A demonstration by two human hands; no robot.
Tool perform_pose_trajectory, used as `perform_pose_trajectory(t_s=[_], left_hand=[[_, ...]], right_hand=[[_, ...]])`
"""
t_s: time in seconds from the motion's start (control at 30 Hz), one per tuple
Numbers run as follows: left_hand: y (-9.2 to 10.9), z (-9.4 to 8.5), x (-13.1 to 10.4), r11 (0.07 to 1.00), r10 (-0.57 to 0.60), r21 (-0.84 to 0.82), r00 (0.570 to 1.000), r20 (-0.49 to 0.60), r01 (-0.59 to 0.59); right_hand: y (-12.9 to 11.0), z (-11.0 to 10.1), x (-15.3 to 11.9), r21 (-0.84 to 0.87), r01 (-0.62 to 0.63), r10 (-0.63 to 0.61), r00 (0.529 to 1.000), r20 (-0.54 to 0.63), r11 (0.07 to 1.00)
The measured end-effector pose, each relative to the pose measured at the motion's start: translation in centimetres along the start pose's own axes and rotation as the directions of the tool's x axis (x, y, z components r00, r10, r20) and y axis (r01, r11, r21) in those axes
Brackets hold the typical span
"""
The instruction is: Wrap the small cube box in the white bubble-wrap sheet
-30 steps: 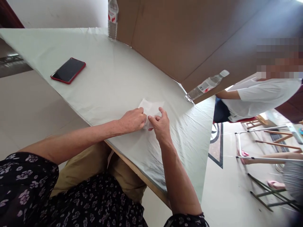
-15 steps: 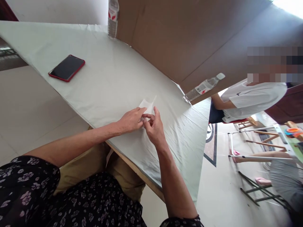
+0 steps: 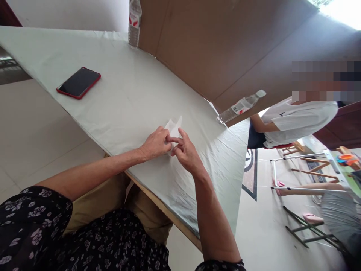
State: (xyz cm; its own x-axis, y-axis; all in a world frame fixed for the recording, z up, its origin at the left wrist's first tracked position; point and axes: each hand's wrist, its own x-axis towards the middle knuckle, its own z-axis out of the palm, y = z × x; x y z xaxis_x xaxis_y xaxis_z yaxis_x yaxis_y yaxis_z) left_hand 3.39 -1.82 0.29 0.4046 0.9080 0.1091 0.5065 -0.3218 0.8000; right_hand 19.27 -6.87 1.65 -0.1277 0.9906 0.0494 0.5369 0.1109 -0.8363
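White paper (image 3: 174, 127) looked partly folded above counter (image 3: 132, 98), not yet released; I saw left fingers (image 3: 167, 134) pinching it, could not tell grip of right fingers (image 3: 177, 140).

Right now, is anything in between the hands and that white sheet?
No, nothing I can see. The left hand and right hand are both right at the white sheet. The phone lies off to the left, out of the way.
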Motion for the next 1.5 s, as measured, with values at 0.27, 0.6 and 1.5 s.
perform_pose_trajectory(t_s=[0.27,0.6,1.5], left_hand=[[-0.1,-0.4,0.0,0.985,0.062,0.157,0.995,0.077,-0.074],[0.4,-1.2,0.6,0.815,0.314,0.413,0.909,0.273,-0.406],[-0.6,-0.4,0.5,0.899,0.281,0.275,0.931,0.234,-0.340]], right_hand=[[2.6,-0.6,1.4,-0.002,0.009,-0.010,0.950,-0.311,1.000],[5.1,-0.6,3.9,-0.033,0.044,-0.049,0.987,-0.156,0.998],[3.6,-1.3,9.6,0.483,-0.126,0.199,0.974,-0.104,0.866]])
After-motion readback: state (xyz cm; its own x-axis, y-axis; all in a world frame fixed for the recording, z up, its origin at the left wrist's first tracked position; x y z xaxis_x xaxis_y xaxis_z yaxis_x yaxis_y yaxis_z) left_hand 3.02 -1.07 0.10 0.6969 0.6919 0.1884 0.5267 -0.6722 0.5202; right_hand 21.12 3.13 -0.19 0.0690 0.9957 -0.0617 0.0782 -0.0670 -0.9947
